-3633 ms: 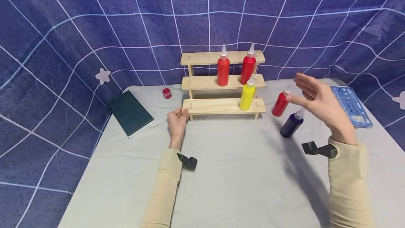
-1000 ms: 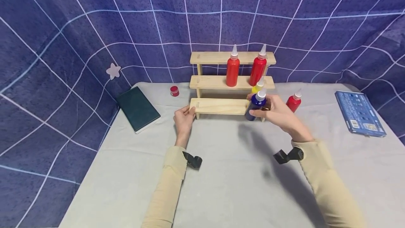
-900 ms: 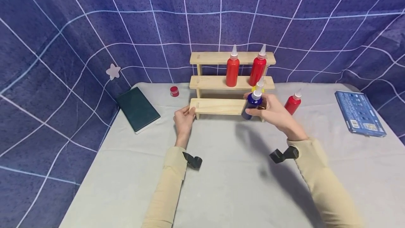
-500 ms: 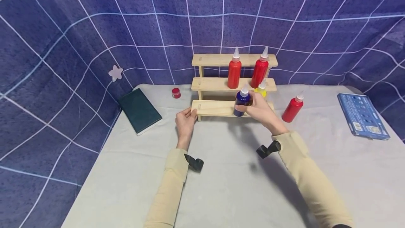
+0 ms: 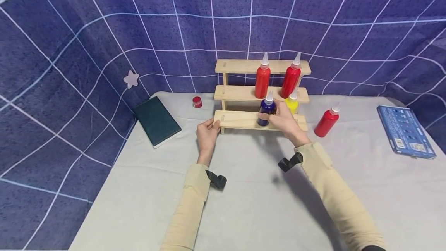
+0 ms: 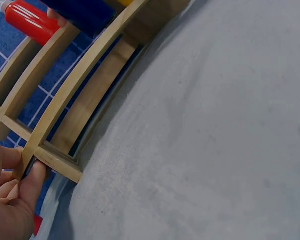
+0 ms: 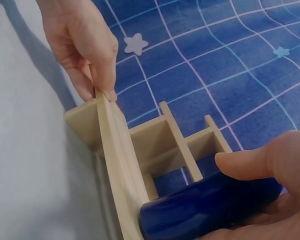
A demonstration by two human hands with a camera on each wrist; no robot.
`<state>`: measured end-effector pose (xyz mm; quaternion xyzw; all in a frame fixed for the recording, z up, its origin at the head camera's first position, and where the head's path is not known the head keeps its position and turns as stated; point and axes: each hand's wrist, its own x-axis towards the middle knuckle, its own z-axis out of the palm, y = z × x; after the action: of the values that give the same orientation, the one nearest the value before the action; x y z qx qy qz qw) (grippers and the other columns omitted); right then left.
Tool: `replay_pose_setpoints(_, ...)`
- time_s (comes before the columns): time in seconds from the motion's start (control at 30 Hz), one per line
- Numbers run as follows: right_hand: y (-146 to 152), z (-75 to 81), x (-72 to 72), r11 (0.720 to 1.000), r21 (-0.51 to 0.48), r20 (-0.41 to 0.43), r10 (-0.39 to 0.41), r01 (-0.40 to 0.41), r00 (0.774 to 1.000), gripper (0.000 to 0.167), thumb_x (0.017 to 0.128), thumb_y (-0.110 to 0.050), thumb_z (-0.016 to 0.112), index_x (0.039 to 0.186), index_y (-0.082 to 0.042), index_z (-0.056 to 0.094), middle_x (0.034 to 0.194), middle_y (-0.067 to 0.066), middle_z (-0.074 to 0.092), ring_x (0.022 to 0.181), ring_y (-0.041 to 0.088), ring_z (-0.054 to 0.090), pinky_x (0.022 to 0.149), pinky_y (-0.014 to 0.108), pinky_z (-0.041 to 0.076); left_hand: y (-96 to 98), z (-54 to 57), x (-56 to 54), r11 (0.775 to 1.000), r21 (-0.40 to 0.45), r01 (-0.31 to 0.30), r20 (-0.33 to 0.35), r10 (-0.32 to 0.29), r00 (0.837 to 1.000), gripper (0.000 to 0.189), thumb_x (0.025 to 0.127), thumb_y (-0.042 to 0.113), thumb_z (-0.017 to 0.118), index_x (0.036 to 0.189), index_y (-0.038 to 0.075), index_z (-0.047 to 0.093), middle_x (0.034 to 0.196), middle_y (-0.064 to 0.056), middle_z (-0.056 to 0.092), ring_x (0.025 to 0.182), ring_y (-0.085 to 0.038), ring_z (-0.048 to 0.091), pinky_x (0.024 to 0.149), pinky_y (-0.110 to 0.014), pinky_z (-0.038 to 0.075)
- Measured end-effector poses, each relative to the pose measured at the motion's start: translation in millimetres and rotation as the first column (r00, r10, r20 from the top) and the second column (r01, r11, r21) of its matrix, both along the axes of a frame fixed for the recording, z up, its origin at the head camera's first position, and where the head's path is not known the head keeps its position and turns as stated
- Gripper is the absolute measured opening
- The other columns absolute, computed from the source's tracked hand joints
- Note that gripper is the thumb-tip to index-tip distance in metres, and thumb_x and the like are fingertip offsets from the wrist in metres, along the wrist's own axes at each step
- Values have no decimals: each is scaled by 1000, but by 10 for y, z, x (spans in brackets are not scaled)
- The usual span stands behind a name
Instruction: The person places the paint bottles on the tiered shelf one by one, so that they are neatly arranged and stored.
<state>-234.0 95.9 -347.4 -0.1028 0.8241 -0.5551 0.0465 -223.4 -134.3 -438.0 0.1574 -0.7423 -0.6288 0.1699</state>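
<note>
A three-step wooden shelf stand (image 5: 235, 118) stands at the back of the table. My left hand (image 5: 206, 138) pinches the left end of its lowest board between thumb and fingers, plain in the left wrist view (image 6: 12, 195). In my right hand (image 5: 286, 123) is a dark blue squeeze bottle (image 5: 266, 108) with a white nozzle, held upright at the lowest board; its base meets the board in the right wrist view (image 7: 190, 212). Just right of it, a yellow bottle (image 5: 292, 105) is partly hidden by that hand. Two red bottles, one orange-red (image 5: 262, 82) and one deeper red (image 5: 290, 81), stand on the middle board.
Another red bottle (image 5: 326, 122) stands on the table right of the stand. A blue flat box (image 5: 405, 131) lies farther right. On the left are a dark green notebook (image 5: 157, 121) and a small red-lidded jar (image 5: 197, 102). A blue gridded curtain (image 5: 195, 30) hangs behind.
My right hand, earlier raised and empty near the blue bottle on the table, has gripped it and carried it left to the lowest board. My left hand keeps its hold on the stand.
</note>
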Motion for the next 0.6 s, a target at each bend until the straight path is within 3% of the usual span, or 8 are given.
replay_pose_setpoints(0.23,-39,-50,-37,1000,4,-2,-11,11,1000,42,86,0,66,124,9,53,121,27,59,113,36,52,114,48,36,0,-7,-9,1000,15,3,6,-4,1000,31,90,9,69,117,-8,67,108,-24,69,97,-30,70,75,-22,61)
replay_pose_setpoints(0.6,-63,-54,-49,999,30,39,-37,36,999,53,89,-3,64,136,8,43,132,27,54,119,38,51,115,49,37,-8,-32,-26,1000,6,1,-3,-1,1000,31,90,9,70,117,-7,67,107,-24,69,97,-30,70,75,-21,61)
